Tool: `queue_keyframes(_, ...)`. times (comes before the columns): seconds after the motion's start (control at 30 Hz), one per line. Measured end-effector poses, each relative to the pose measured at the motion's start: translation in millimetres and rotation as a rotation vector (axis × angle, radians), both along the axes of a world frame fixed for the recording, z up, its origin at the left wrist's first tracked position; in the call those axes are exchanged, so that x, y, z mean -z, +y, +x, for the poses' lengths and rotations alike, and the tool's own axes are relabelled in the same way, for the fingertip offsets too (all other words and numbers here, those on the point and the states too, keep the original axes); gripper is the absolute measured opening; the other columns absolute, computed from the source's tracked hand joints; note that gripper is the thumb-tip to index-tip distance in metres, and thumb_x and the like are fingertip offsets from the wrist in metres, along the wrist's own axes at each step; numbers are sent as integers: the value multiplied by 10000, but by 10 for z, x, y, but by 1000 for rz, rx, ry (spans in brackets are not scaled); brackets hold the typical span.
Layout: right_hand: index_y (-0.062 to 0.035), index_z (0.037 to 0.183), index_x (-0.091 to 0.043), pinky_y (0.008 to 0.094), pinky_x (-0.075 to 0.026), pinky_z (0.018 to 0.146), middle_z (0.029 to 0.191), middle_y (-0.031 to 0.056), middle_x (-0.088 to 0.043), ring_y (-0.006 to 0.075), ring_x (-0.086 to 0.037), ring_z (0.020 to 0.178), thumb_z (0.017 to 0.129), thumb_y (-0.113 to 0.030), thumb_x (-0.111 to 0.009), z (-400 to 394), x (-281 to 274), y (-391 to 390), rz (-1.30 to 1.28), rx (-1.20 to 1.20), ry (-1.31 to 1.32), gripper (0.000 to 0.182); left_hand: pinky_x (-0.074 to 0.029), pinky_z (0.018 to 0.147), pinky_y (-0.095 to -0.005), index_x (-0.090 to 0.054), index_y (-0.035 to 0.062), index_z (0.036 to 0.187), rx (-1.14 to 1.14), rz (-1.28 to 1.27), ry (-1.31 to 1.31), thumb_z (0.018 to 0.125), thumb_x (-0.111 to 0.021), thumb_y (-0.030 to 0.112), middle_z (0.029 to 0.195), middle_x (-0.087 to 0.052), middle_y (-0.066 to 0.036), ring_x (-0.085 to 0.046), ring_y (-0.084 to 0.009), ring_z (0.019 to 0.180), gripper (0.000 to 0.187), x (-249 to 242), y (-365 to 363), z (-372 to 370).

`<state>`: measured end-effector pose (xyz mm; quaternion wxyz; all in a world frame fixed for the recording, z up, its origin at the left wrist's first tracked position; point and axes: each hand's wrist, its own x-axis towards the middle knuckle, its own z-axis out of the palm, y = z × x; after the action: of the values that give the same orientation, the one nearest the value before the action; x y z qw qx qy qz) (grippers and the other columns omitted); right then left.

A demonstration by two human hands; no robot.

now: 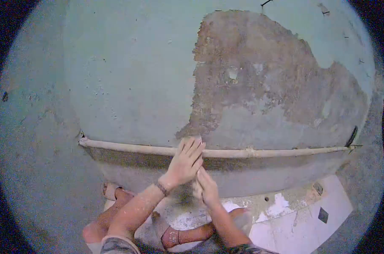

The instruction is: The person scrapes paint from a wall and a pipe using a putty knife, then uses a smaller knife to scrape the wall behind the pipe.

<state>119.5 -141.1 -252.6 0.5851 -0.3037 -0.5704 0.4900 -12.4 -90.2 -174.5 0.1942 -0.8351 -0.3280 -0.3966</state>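
Observation:
My left hand (184, 164) lies with its back toward me, fingers stretched up and away across the pale pipe (145, 149) that runs along the wall. A small white patch shows by its fingertips; I cannot make out what it is. Just below and to the right, my right hand (208, 189) comes up against the left one, its visible fingers stretched and its tips partly hidden. Pale dust coats both hands and forearms. Beyond the fingertips, the green painted wall (132, 76) has a large bare brown-grey patch (260, 80) with ragged edges.
Below the pipe is a grey wall strip (251, 178). White-splashed flooring and a pale tile (302, 220) with a dark diamond (323, 215) lie at lower right. My bent legs (192, 235) are close to the wall. Dark wire ends (352, 136) stick out near the pipe's right end.

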Motion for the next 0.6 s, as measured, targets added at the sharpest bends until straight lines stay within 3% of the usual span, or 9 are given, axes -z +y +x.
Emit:
queue_keyframes(0.07, -106, 1379, -381, 192, -282, 377, 675, -39, -440, 46, -369, 476, 961, -250, -475, 134, -128, -389, -439, -141, 234, 452, -123, 1115, -515, -383, 104, 1377, -111, -62, 116, 862, -496, 314, 1469, -282, -151, -239, -332, 1366, 568, -77, 100, -78)
queue_keyframes(0.23, -113, 1416, -307, 196, -276, 363, 649, -34, -413, 49, -341, 447, 956, -231, -485, 176, -179, -390, -367, -89, 285, 507, -112, 1127, -490, -363, 172, 1392, -109, 210, 318, 862, -494, 321, 1480, -266, -124, -214, -300, 1380, 566, -1173, 578, 26)
queue_keyframes(0.3, -115, 1421, -293, 197, -280, 365, 651, -33, -410, 51, -334, 440, 953, -229, -491, 221, -200, -328, -317, -61, 258, 521, -105, 1132, -482, -368, 199, 1391, -125, 429, 440, 861, -496, 331, 1484, -270, -91, -219, -265, 1382, 560, -1712, 813, 23)
queue_keyframes(0.37, -115, 1427, -275, 203, -297, 357, 650, -20, -421, 59, -347, 423, 957, -245, -474, 237, -187, -269, -318, -16, 298, 527, -108, 1129, -483, -361, 221, 1396, -123, 543, 309, 874, -488, 332, 1490, -265, -67, -222, -241, 1383, 549, -2161, 979, -29)
queue_keyframes(0.43, -116, 1437, -245, 203, -302, 351, 668, -7, -436, 63, -358, 419, 962, -254, -452, 294, -292, -252, -284, -26, 265, 536, -105, 1127, -479, -354, 216, 1402, -281, 674, 199, 887, -484, 331, 1495, -248, -87, -218, -246, 1384, 543, -2498, 1030, -146)
queue_keyframes(0.47, -116, 1446, -215, 203, -306, 346, 686, 6, -451, 68, -369, 415, 968, -263, -430, 324, -386, -261, -249, -38, 233, 545, -105, 1127, -479, -354, 216, 1402, -279, 666, 196, 887, -484, 331, 1495, -248, -87, -218, -246, 1384, 543, -2556, 1048, -225)
queue_keyframes(0.53, -123, 1454, -186, 202, -309, 340, 696, 19, -459, 71, -373, 411, 972, -260, -408, 342, -767, -298, -234, -56, 296, 548, -98, 1137, -451, -349, 197, 1402, -617, 784, -133, 886, -484, 368, 1486, -266, -80, -227, -238, 1378, 560, -2583, 1075, -345)
queue_keyframes(0.6, -140, 1464, -146, 200, -306, 332, 714, 34, -468, 72, -376, 407, 976, -249, -376, 348, -1008, -185, -153, -151, 399, 550, -93, 1136, -460, -358, 152, 1393, -524, 728, -213, 882, -492, 317, 1475, -283, -105, -240, -252, 1373, 554, -2322, 1059, -307)
